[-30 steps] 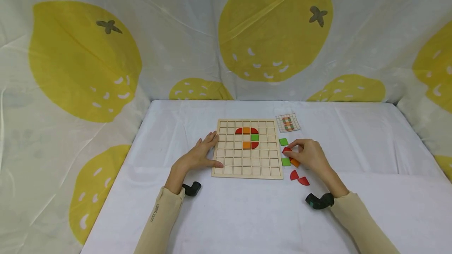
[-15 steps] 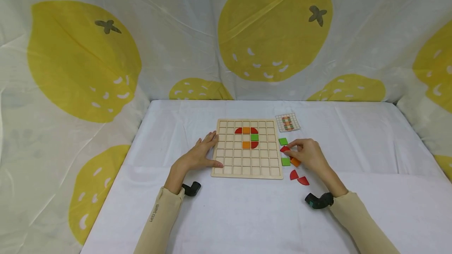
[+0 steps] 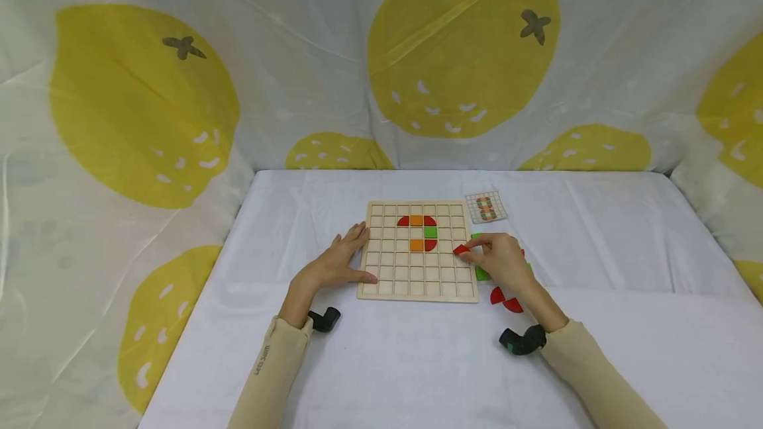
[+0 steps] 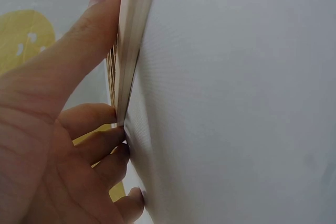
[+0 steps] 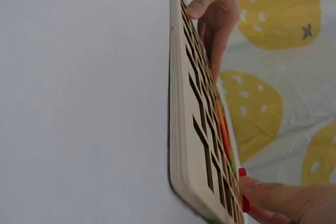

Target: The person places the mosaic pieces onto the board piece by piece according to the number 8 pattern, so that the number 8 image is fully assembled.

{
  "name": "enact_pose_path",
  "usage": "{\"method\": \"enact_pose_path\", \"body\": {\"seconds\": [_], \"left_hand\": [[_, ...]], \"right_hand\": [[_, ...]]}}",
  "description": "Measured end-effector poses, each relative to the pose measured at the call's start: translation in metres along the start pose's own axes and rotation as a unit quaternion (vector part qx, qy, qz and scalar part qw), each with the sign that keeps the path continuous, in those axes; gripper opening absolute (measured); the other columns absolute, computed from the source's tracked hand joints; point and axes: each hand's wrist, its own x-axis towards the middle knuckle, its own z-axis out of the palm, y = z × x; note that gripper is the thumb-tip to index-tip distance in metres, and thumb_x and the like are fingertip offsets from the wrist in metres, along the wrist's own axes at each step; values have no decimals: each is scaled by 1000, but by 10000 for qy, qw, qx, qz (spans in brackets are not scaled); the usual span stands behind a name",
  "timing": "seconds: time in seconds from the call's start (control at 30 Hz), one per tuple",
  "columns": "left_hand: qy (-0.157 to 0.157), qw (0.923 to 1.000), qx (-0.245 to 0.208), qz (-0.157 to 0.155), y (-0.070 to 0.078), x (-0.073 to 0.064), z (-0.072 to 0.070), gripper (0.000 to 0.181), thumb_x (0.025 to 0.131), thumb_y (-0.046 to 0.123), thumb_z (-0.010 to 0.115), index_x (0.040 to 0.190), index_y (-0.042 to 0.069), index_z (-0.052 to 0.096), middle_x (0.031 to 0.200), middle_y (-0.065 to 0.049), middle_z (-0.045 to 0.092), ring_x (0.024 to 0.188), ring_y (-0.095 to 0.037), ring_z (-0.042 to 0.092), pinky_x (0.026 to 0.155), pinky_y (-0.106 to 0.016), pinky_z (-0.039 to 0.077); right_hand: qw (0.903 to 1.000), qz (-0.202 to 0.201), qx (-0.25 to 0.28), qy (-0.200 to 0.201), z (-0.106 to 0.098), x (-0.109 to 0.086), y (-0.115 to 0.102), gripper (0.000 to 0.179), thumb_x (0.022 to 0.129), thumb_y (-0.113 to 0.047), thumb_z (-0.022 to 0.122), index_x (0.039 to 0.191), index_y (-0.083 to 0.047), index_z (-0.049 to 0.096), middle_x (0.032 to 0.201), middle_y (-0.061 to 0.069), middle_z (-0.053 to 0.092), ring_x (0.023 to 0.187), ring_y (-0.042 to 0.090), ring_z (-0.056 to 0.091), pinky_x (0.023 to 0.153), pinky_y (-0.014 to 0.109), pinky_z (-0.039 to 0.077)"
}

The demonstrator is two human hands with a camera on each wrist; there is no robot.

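Left sleeve reads "Let's Swim" (red piece pinched).

Red, orange and green against pale wood, white and lemon yellow
Pale wood, ruled into dark-edged squares, on the grid board; red on its three quarter-circle inlays, orange on two square inlays, green on one more square; solid red on the tile pinched in the right hand; red on two loose quarter-circles, green on loose tiles part-hidden by that hand; the same three colours over a fine grid on the pattern card; white for the tablecloth; yellow lemons, white-flecked, some with dark grey stem marks, on the white curtain; beige sleeves, dark lettering on the left; black wrist cameras
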Motion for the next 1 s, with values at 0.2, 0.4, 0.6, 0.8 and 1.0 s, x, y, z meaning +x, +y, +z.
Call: {"method": "enact_pose_path", "body": {"seconds": [0.2,0.4,0.6,0.8,1.0], "left_hand": [[32,10000,42,1,0,0,0,113,82,41,87,163,-3,21,174,-17,7,163,-34,3,132,-58,4],[34,10000,67,18,-1,1,0,113,82,40,87,163,-3,21,174,-17,7,163,-34,3,132,-59,4],[15,10000,95,-3,-1,2,1,113,82,40,87,163,-2,20,174,-18,7,163,-35,3,132,-60,4],[14,9999,108,-28,-2,2,1,114,81,41,88,163,-2,21,174,-17,7,163,-34,3,132,-59,4],[46,10000,86,-13,-1,2,1,113,81,41,88,162,-2,22,174,-17,8,163,-34,4,132,-60,5]], "right_hand": [[9999,-73,118,-77,18,7,-19,30,86,-27,86,104,-4,79,54,-3,35,49,14,35,47,21,21],[9996,-164,163,-152,38,14,-37,27,87,-25,85,103,-3,79,53,-4,37,47,12,36,45,21,22],[9993,-300,190,-100,53,20,-52,26,88,-22,84,100,0,79,58,0,50,51,13,42,47,21,29],[9986,-531,81,22,64,26,-60,23,86,-20,86,97,-1,79,60,2,54,56,13,43,49,22,29],[9981,-581,-174,113,70,31,-64,23,85,-20,86,98,-1,79,56,0,51,50,11,41,46,20,27]]}}
